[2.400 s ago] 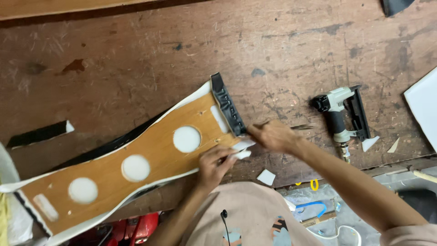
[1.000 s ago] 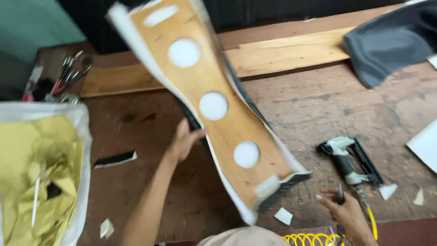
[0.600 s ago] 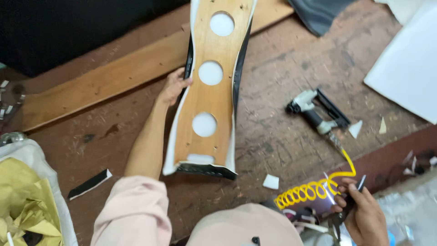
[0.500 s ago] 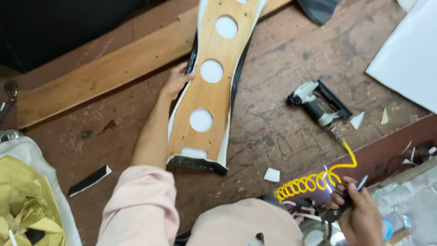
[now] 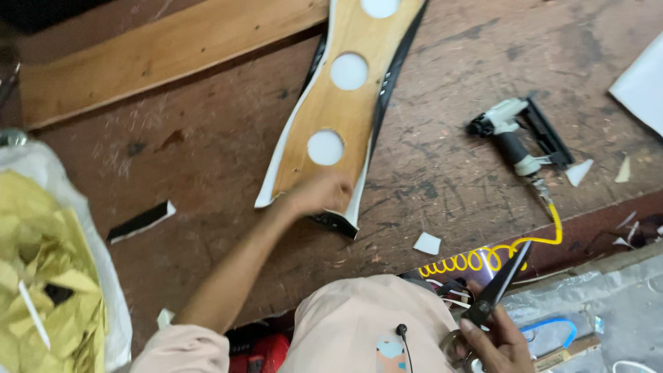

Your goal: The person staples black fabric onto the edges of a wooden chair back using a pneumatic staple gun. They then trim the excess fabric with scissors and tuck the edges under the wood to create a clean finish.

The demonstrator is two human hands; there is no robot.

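Left hand [image 5: 319,195] presses the wooden panel [image 5: 338,103], right hand [image 5: 494,342] grips scissors [image 5: 498,287]; nail gun [image 5: 518,135] and yellow hose [image 5: 497,252] lie nearby

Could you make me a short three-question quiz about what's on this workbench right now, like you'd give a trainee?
1. True or false: the left hand rests on the near end of the wooden panel.
2. What does the right hand hold: A) a hammer, B) scissors, C) a brush?
3. How many round holes of the wooden panel show in the picture?

Key:
1. True.
2. B; dark scissors, held off the table edge near the yellow coiled hose, which leads to the staple gun.
3. Three, the top one cut off by the picture's edge.
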